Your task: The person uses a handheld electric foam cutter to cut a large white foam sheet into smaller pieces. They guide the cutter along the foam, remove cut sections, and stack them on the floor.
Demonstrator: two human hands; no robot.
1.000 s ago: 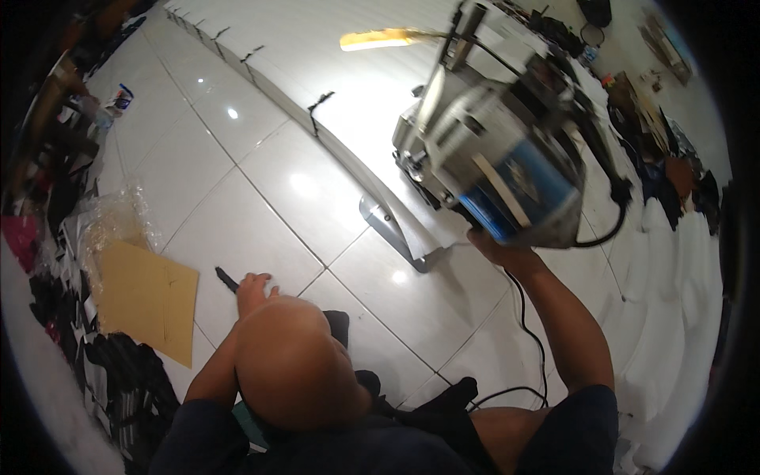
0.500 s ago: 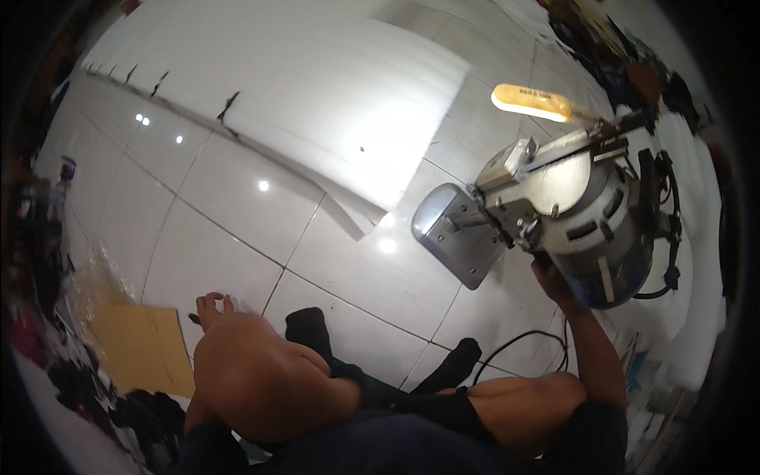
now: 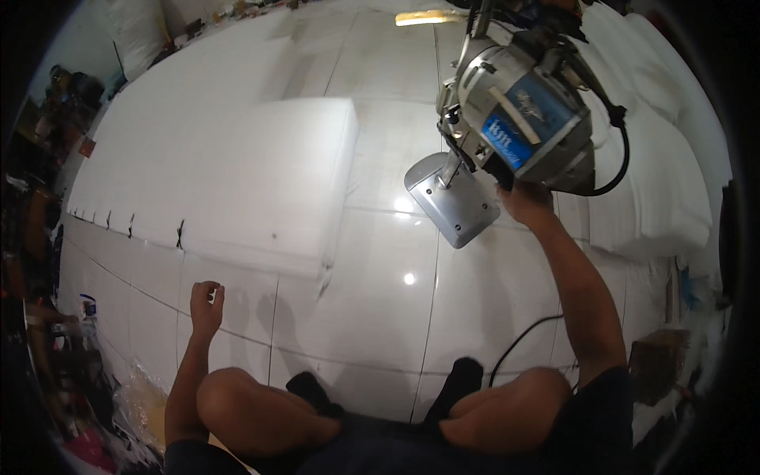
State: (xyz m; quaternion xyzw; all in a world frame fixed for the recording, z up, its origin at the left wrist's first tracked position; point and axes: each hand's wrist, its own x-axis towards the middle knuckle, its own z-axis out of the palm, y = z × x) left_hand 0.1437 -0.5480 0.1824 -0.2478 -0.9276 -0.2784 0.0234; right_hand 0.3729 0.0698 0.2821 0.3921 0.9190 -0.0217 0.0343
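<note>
Silver-and-blue cutting machine (image 3: 518,119), white foam sheet (image 3: 229,174)

Person seated low, both knees bent up and apart. Left hand (image 3: 206,305) out at 9 o'clock of the left knee, forearm stretched forward, fingers loosely curled, palm down near the floor, holding nothing. Right arm extended toward 1 o'clock, elbow nearly straight, wrist raised. Right hand (image 3: 524,202) closed in a grip, fingers wrapped out of sight.
</note>
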